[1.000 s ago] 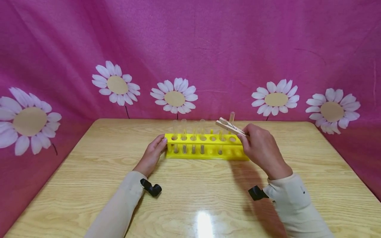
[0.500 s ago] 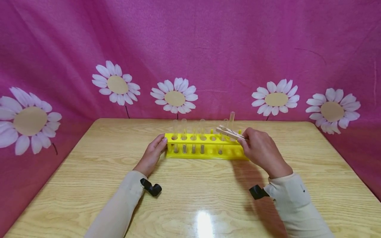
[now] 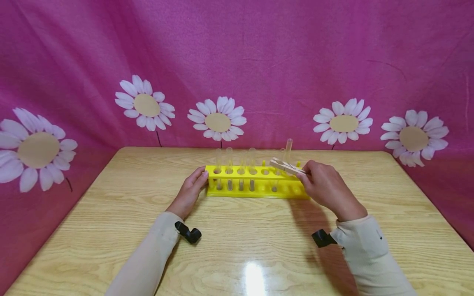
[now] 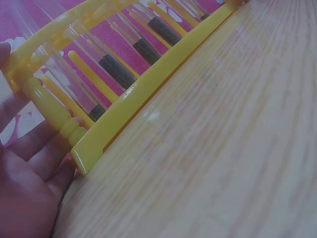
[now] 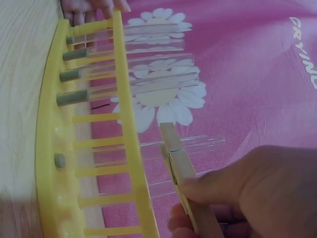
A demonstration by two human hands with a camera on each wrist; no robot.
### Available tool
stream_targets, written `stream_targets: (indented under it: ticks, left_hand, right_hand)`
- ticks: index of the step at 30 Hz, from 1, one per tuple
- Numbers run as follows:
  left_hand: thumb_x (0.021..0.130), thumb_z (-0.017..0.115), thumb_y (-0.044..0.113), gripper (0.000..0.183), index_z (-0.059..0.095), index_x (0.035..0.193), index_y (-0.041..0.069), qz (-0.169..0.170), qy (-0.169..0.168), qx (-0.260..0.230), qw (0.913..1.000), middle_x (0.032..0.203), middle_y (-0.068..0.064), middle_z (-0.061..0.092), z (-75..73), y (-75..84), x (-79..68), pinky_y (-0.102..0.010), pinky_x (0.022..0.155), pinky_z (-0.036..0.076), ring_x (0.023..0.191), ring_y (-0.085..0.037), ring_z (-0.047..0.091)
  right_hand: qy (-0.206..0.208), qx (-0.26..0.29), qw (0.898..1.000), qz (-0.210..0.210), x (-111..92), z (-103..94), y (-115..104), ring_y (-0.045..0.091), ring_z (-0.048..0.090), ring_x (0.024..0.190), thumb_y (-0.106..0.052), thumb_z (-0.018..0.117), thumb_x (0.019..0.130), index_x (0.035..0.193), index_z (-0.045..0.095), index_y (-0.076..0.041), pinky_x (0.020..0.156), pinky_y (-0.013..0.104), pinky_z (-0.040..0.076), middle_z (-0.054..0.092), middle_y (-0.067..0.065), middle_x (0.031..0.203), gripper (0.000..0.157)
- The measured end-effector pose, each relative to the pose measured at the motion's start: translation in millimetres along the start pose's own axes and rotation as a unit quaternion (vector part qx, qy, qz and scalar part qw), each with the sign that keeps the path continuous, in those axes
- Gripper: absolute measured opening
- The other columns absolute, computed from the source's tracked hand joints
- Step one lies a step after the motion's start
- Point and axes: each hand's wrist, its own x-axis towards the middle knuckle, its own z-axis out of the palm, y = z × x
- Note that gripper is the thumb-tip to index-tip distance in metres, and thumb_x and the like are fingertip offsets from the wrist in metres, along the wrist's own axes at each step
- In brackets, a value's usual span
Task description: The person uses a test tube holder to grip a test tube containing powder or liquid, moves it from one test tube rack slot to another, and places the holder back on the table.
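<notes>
A yellow test tube rack point(image 3: 231, 176) stands on the table with several clear test tubes point(image 3: 252, 158) upright in its holes; a dark grey filling lies in the lower part of several. My left hand point(image 3: 189, 193) holds the rack's left end, thumb in front, with the other fingers around the end post in the left wrist view. My right hand point(image 3: 327, 185) pinches the handles of a wooden test tube clamp point(image 3: 286, 166) above the rack's right half. In the right wrist view, the clamp's front end overlaps one tube point(image 5: 213, 141). Another tube point(image 3: 289, 148) rises behind the clamp.
The light wooden table point(image 3: 222, 238) extends around the rack on all sides. Behind it hangs a pink cloth point(image 3: 274, 74) printed with white daisies. Black cameras point(image 3: 189, 233) are fixed at both sleeves.
My right hand has lowered a little, bringing the clamp down closer to the rack's top. My left hand and the rack have stayed in place.
</notes>
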Motion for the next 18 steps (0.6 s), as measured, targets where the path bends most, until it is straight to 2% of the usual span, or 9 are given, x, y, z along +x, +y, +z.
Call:
stream_targets:
  ticks: [10, 18]
  left_hand:
    - [0.101, 0.046, 0.045, 0.052, 0.044, 0.139, 0.01, -0.002, 0.001, 0.005, 1.0, 0.142, -0.01, 0.043, -0.3, -0.5, -0.4, -0.039, 0.115, 0.027, 0.133, -0.021, 0.039]
    - [0.101, 0.045, 0.044, 0.052, 0.044, 0.14, 0.008, 0.005, -0.002, -0.001, 1.0, 0.142, -0.012, 0.044, 0.1, -0.6, 0.0, -0.04, 0.115, 0.028, 0.133, -0.023, 0.04]
  right_hand:
    - [-0.014, 0.008, 1.0, -0.001, 0.7, -2.2, -0.4, 0.02, 0.046, 0.06, -0.019, 0.064, 0.093, 0.103, 0.062, 0.005, 0.051, 0.028, 0.041, 0.055, 0.007, 0.07, 0.026]
    - [0.013, -0.008, 1.0, -0.026, 0.8, 2.3, 2.1, 0.018, 0.041, 0.054, -0.022, 0.067, 0.092, 0.084, 0.063, -0.001, 0.049, 0.029, 0.033, 0.046, 0.003, 0.06, 0.022]
